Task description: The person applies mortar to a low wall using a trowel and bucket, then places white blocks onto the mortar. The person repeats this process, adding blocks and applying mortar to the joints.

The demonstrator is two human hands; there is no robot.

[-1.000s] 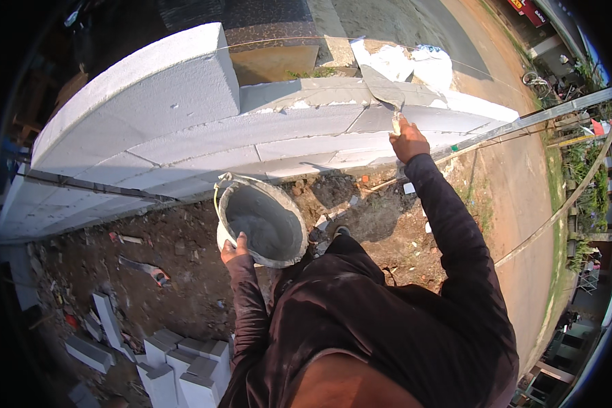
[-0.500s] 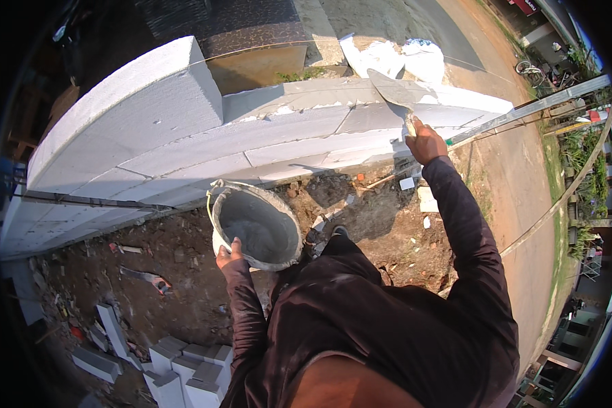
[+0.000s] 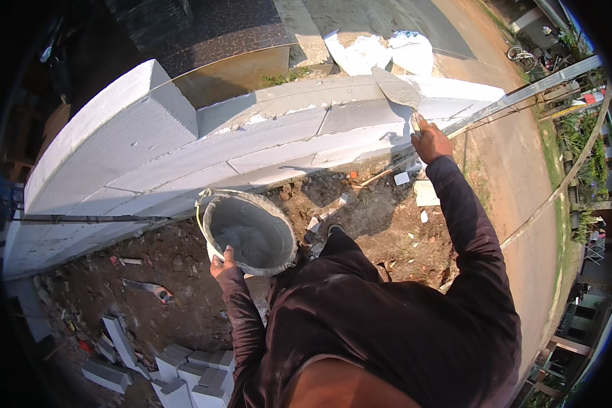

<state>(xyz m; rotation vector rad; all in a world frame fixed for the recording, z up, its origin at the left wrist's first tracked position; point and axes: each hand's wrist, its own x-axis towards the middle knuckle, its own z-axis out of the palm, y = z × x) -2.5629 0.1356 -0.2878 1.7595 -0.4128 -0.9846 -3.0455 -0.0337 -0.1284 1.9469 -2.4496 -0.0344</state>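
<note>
My left hand (image 3: 225,262) is closed on the near rim of a bucket (image 3: 287,224), whose inside is coated in grey mortar (image 3: 246,243). The bucket hangs tilted in front of my body. My right hand (image 3: 432,141) grips the handle of a trowel (image 3: 402,94). Its blade lies at the top edge of a white block wall (image 3: 265,144), at the far end of a grey mortar layer (image 3: 299,96). To the left, a taller white block (image 3: 115,129) stands on the wall beside that layer.
White sacks (image 3: 360,54) lie behind the wall. A long metal bar (image 3: 523,95) meets the wall's right end, and a string runs above the wall. A hand saw (image 3: 151,288) lies on the rubble-strewn soil at left. Several blocks (image 3: 196,374) are stacked near the lower left.
The trowel blade has shifted a little to the right along the wall top with my right hand. My head view has moved slightly; my left hand still holds the bucket.
</note>
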